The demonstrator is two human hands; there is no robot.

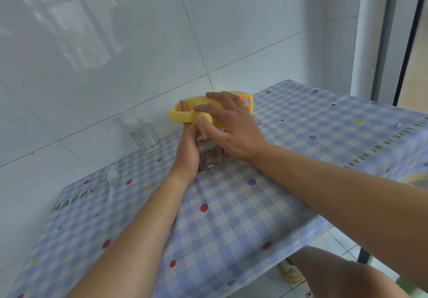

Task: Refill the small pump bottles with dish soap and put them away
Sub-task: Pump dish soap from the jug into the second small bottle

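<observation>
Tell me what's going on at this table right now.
A person is refilling a small clear square bottle from a yellow plastic soap jug. The right hand grips the jug, tipped on its side with its spout down over the bottle's mouth. The left hand rests against the bottle's side, one fingertip up at the jug's handle. A second clear bottle stands uncapped by the wall, and a white pump head lies on the blue checked tablecloth.
</observation>
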